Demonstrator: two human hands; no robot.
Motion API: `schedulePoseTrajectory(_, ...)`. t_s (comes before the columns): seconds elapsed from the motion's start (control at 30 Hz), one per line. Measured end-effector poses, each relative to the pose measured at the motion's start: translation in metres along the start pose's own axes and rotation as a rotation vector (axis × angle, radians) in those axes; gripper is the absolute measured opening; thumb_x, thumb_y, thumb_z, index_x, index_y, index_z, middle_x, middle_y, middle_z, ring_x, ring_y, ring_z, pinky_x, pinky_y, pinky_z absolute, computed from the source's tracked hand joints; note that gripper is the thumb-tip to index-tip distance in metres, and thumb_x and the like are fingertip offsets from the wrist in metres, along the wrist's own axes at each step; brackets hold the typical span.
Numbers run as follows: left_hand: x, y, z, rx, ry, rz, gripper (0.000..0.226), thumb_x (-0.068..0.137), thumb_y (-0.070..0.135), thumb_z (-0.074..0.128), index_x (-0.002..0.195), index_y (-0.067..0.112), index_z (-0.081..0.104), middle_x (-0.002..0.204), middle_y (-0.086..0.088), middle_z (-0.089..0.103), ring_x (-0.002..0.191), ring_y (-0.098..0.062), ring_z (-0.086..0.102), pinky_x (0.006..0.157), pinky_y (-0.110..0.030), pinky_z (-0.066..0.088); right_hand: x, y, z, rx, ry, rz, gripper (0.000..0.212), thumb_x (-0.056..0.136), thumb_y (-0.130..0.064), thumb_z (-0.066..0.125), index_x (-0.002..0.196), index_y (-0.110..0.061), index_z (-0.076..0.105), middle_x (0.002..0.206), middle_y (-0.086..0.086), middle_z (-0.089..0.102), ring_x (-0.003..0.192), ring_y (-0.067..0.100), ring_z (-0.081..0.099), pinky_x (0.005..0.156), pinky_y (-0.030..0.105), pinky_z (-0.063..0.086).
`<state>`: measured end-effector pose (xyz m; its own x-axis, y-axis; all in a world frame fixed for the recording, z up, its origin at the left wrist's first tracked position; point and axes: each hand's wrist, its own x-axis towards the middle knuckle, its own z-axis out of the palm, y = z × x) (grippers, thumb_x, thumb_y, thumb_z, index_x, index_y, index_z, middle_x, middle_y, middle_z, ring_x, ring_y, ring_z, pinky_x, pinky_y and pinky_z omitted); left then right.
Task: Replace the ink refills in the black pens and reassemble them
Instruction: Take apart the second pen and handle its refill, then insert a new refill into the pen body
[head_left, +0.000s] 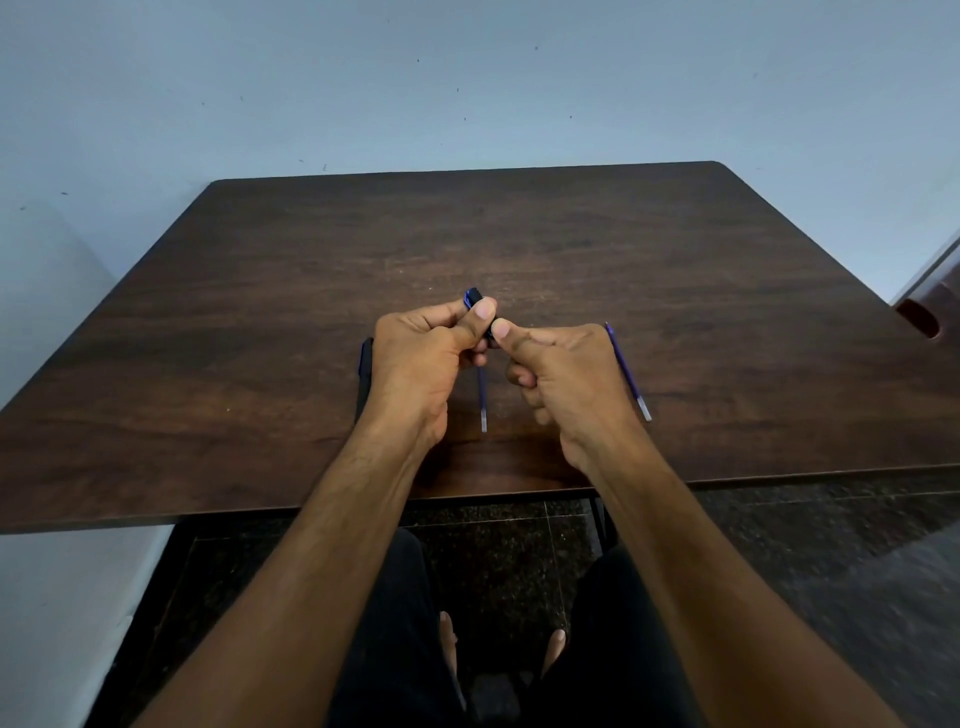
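Both hands meet above the middle of the table (675, 249) — the left hand (415, 364) and right hand (561, 369) each pinch a black pen (475, 301) with curled fingers. One refill (482, 395) hangs between the hands, another refill (627, 371) lies just right of the right hand — and a second black pen (365, 374) lies behind the left wrist.

I'm sitting at a dark brown wood-grain desk (649, 249) with rounded far corners, pushed up against a pale blue-grey painted wall (467, 78) dotted with small dark specks. Under the near edge there's a dark speckled stone tile floor (810, 561) and a thin black metal desk leg (599, 519). My black trousers (395, 623) and bare feet (555, 647) show below. At far right, a reddish-brown piece of furniture (924, 312), only partly in frame.
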<state>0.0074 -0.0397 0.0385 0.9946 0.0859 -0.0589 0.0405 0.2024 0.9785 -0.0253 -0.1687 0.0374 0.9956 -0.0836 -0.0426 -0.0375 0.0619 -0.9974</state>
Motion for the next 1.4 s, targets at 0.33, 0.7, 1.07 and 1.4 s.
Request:
schedulePoseTrajectory(0.33, 0.002, -0.001, 0.003, 0.058, -0.040, -0.024, 0.011, 0.086, 0.012, 0.075, 0.092, 0.003, 0.078, 0.080, -0.014, 0.073, 0.063, -0.014, 0.066, 0.058, -0.022, 0.052, 0.002, 0.001, -0.012, 0.184, -0.030, 0.252, 0.030, 0.096, -0.018, 0.049, 0.096, -0.001, 0.074, 0.059, 0.005, 0.059, 0.043, 0.009, 0.036, 0.034, 0.021, 0.024)
schedulePoseTrajectory(0.7, 0.028, 0.002, 0.009, 0.238, 0.006, 0.069, 0.021, 0.074, 0.024, 0.087, 0.084, 0.009, 0.078, 0.068, -0.003, 0.075, 0.052, -0.004, 0.059, 0.052, -0.018, 0.051, -0.004, -0.009, -0.038, 0.021, 0.106, 0.329, 0.031, 0.091, -0.013, 0.048, 0.091, 0.007, 0.072, 0.057, 0.010, 0.058, 0.039, 0.012, 0.036, 0.034, 0.022, 0.024)
schedulePoseTrajectory(1.07, 0.039, 0.006, 0.049, 1.021, -0.076, -0.075, 0.033, 0.073, 0.040, 0.087, 0.081, 0.009, 0.078, 0.073, -0.006, 0.074, 0.067, -0.019, 0.070, 0.076, -0.033, 0.061, 0.001, -0.004, -0.046, 0.037, 0.177, 0.271, 0.025, 0.091, -0.008, 0.053, 0.088, 0.003, 0.075, 0.058, 0.008, 0.060, 0.044, 0.014, 0.048, 0.041, 0.028, 0.037)
schedulePoseTrajectory(1.4, 0.049, -0.001, 0.047, 1.114, 0.053, 0.061, 0.039, 0.067, 0.051, 0.087, 0.057, 0.016, 0.071, 0.049, 0.004, 0.064, 0.042, -0.002, 0.059, 0.048, -0.020, 0.051, 0.002, -0.001, -0.049, 0.069, 0.174, 0.289, 0.023, 0.094, -0.008, 0.056, 0.089, 0.006, 0.073, 0.059, 0.008, 0.062, 0.046, 0.013, 0.050, 0.043, 0.027, 0.040)
